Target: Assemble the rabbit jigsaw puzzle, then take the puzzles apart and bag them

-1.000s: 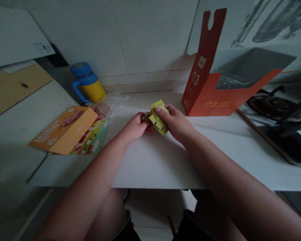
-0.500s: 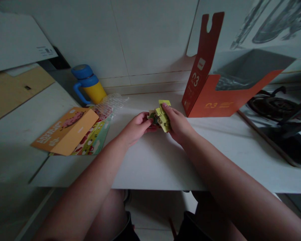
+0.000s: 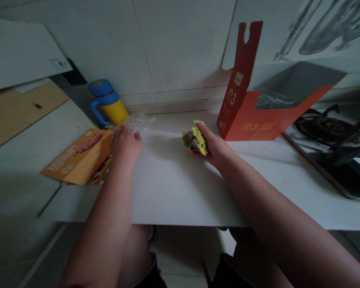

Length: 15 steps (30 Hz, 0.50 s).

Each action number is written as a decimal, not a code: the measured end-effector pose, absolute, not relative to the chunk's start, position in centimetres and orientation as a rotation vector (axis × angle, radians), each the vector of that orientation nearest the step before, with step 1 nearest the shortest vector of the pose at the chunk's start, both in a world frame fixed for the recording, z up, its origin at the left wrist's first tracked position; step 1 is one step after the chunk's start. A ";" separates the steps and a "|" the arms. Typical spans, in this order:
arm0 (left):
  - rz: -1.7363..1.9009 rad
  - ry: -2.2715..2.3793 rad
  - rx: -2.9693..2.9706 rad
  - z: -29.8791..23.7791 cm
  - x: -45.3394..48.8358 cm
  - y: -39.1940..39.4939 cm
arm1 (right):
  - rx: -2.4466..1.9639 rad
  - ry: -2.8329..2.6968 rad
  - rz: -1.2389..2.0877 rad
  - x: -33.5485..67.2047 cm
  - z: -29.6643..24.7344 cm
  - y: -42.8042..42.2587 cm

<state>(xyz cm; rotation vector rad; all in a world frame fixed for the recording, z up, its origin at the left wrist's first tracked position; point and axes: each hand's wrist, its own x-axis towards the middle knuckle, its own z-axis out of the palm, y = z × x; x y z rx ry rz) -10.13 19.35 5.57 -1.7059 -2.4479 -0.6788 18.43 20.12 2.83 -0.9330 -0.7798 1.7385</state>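
Observation:
My right hand point(image 3: 215, 147) is closed around a thick bunch of cardboard puzzle pieces point(image 3: 200, 139). Yellow ones lie on top, and green and darker printed edges fan out on the left side of the bunch. Over at the left, my left hand point(image 3: 126, 143) reaches across a colourful printed sheet point(image 3: 100, 172) and beside a clear plastic bubble wrap point(image 3: 141, 122). Its thumb stands apart from the fingers, which are partly blurred; nothing shows in its grasp. An orange folded leaflet point(image 3: 75, 158) lies on the sheet, just left of that hand.
A blue and yellow bottle point(image 3: 109, 102) stands behind the bubble wrap. At the back right is an opened orange-red box point(image 3: 264, 120) with clear plastic inside. A gas stove point(image 3: 333, 136) borders the white tabletop point(image 3: 174, 192) on the right. White and brown boards point(image 3: 24, 108) are at the left.
My left hand has left the puzzle pieces and moved left to the bubble wrap and printed sheet. My right hand keeps the bunch, shifted slightly right.

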 end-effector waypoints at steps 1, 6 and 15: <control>-0.656 -2.497 -1.653 5.6 -11.3 19.5 | -0.927 -0.786 1.736 18.5 2.8 20.1; -0.648 -2.589 -1.751 4.7 -12.3 20.3 | -0.919 -0.773 1.747 18.5 3.1 20.1; -1.025 -1.776 -2.868 4.3 -3.9 18.3 | -0.940 -0.788 1.732 19.0 3.2 20.2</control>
